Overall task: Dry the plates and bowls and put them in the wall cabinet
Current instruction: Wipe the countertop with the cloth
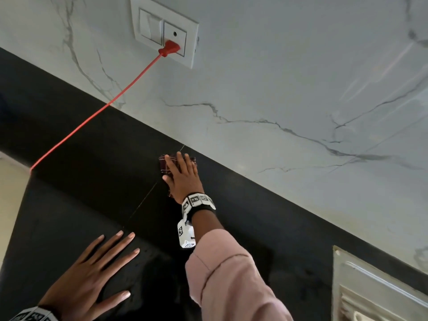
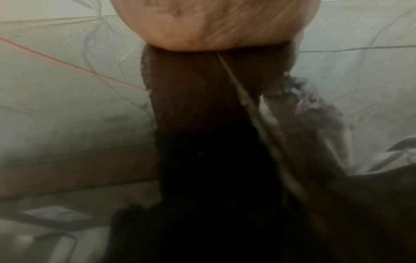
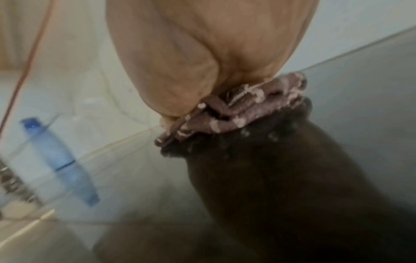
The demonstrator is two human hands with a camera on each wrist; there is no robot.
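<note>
No plate or bowl shows in any view. A folded dark red checked cloth (image 1: 165, 160) lies on the black countertop (image 1: 81, 158), close to the marble wall. My right hand (image 1: 183, 172) presses flat on it with straight fingers, covering most of it. In the right wrist view the palm (image 3: 202, 53) sits on the cloth's folded edge (image 3: 247, 106). My left hand (image 1: 92, 274) rests flat on the counter nearer to me, fingers spread and holding nothing. The left wrist view shows only its palm (image 2: 213, 23) above the dark counter.
A white switch plate (image 1: 164, 28) on the wall holds a red plug (image 1: 169, 48), and its red cord (image 1: 92, 114) runs down to the left. A steel ribbed surface (image 1: 379, 288) lies at the lower right. A blue bottle (image 3: 60, 160) stands to the left of the cloth.
</note>
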